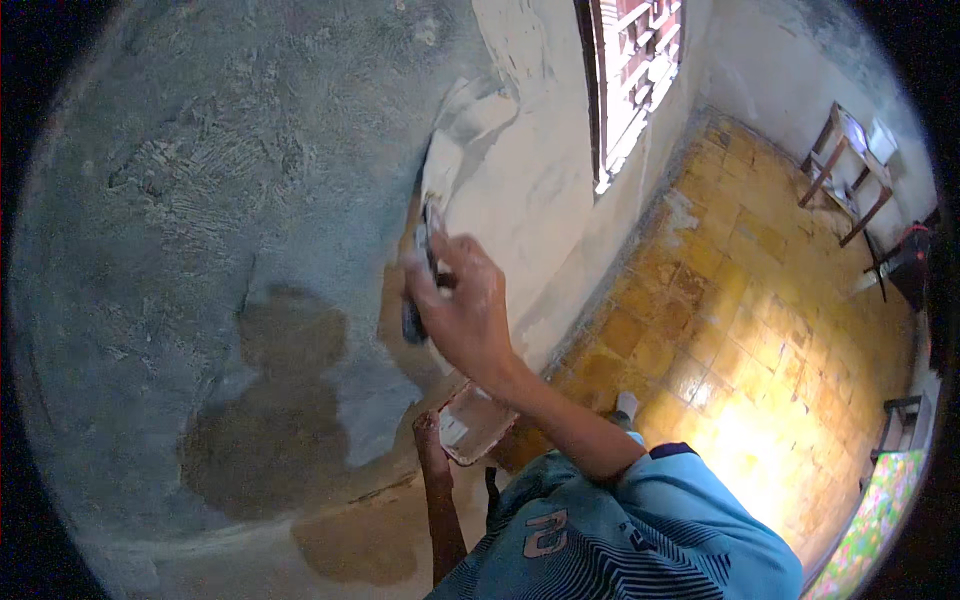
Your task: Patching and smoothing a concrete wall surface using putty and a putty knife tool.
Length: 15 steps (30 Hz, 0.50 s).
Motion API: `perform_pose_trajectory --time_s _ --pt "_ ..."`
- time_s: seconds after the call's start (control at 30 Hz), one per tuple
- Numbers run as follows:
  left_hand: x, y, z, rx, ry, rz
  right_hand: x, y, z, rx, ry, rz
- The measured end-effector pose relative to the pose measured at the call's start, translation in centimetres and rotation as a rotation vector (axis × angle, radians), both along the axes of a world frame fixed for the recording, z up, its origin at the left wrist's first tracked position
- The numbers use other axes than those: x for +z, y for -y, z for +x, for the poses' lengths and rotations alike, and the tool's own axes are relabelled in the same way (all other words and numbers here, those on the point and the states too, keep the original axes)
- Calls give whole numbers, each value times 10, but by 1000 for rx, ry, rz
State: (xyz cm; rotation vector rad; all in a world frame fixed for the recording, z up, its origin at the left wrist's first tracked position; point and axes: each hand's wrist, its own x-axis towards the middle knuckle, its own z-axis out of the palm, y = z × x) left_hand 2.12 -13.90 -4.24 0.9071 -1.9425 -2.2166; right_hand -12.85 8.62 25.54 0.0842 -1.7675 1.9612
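My right hand [472,312] is closed round the dark handle of a putty knife [413,325]. Its blade, smeared with white, lies against the wall, where a streak of wet white filler [480,115] shows at the border between the rough grey wall [200,160] and the cream-white coated part [545,150]. Lower down, my left hand [428,432] grips the rim of a shallow tray [490,430] close to the wall. White filler lies inside the tray. My right forearm hides part of its far side.
A barred window [640,70] opens in the wall at upper right. Yellow floor tiles [720,260] stretch to the right, sunlit in places. In the far corner stands a small wooden table [850,160]. A flowered cloth [875,520] lies at lower right. Shadows fall on the grey wall.
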Motion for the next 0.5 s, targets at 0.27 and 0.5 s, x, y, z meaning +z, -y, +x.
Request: perform_pose_trajectory --time_s 0.27,0.5 --pt "75 -33 1 -88 71 13 18 -76 -36 -91 112 -167" --pt "68 -42 -3 -9 365 -177 17 -92 -52 17 236 -75"
